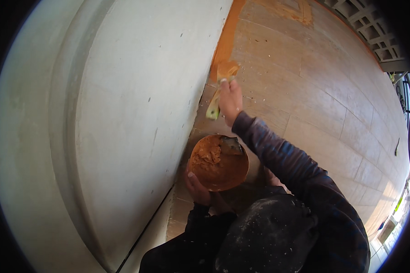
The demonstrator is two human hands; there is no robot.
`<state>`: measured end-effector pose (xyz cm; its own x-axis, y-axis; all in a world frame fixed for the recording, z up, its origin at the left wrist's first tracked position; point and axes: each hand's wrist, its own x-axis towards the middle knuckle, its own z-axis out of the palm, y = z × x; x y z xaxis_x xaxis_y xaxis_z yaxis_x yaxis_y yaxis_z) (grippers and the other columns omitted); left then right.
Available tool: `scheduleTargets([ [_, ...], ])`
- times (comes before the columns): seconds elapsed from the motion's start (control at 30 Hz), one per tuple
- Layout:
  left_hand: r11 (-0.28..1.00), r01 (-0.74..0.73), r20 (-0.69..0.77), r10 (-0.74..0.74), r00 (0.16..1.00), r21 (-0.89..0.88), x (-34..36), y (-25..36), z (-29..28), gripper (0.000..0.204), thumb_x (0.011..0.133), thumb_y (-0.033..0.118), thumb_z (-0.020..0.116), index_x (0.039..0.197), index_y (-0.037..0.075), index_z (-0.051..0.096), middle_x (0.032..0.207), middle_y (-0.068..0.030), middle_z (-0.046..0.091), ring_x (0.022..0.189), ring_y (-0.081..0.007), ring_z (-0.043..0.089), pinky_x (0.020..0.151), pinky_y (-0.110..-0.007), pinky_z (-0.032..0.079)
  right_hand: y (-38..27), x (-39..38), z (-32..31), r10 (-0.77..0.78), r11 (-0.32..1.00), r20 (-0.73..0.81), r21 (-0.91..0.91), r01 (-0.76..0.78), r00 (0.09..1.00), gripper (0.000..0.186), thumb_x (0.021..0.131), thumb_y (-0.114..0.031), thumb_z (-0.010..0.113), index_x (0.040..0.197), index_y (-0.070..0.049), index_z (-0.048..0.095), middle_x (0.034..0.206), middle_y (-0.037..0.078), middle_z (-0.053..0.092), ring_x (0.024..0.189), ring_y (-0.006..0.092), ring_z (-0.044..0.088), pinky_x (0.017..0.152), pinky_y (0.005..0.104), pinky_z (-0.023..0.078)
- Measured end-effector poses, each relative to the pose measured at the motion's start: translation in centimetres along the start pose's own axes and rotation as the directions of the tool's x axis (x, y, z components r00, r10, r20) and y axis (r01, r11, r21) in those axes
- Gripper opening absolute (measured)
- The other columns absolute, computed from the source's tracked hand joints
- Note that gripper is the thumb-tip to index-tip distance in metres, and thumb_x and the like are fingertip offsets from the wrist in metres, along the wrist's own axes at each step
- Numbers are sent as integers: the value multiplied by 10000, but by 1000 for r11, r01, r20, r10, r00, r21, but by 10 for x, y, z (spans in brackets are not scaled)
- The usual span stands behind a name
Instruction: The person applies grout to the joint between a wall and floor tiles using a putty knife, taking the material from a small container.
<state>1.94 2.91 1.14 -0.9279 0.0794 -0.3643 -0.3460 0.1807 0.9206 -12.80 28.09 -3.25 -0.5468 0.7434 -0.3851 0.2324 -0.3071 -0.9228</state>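
My right hand (231, 101) is closed round the pale yellow-green handle of a flat brush (212, 109). Its orange-coated, blurred head (228, 69) meets the floor beside the wall, at the near end of an orange band (228, 34) along the joint. Lower down, my left hand (197, 187) grips the near left side of a round bowl (242, 167). Thick orange paste (207, 152) is heaped inside, mostly at its left. A grey flat-bladed scraper (231, 144) leans at the bowl's far right, partly smeared with paste.
A pale wall (136, 100) rises along the left. Brown floor tiles (305, 98) with small crumbs spread to the right. More orange coating (300, 12) marks the far floor. White openwork blocks (366, 27) stand at the far right. A dark, speckled rounded shape (269, 232) fills the near middle.
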Motion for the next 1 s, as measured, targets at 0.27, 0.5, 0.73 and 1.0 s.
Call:
scheduleTargets([
  [0.27,1000,-17,-11,16,1000,-24,0,1,-5,572,1125,382,298,1499,-34,415,1455,-204,495,1347,-300,513,1125,-424,433,-98,133,-17,297,902,95,298,-311,950,163,1008,-282,563,1039,-128,606,859,62,643,716,194,670,611,363,547],
  [0.5,998,-59,10,59,998,-6,1,-9,-9,580,1124,391,308,1504,-33,417,1467,-210,485,1353,-303,506,1133,-422,426,-81,133,-2,409,885,47,222,-409,911,150,950,-194,534,901,-83,622,826,86,669,746,189,684,540,337,517],
  [0.73,997,3,-15,-4,1000,-80,-1,-10,11,577,1120,387,308,1506,-26,422,1464,-211,486,1350,-305,509,1125,-424,433,23,61,-19,192,981,173,-62,-184,966,220,957,-225,544,893,-27,616,721,97,628,561,240,615,473,418,459],
  [1.0,997,-8,-33,5,999,-79,0,-3,-2,549,1115,349,308,1509,-17,422,1458,-214,491,1351,-306,509,1119,-428,440,-26,-27,-21,374,878,193,243,-413,907,301,1014,-282,539,916,-15,639,728,67,629,564,186,600,499,363,473],
])
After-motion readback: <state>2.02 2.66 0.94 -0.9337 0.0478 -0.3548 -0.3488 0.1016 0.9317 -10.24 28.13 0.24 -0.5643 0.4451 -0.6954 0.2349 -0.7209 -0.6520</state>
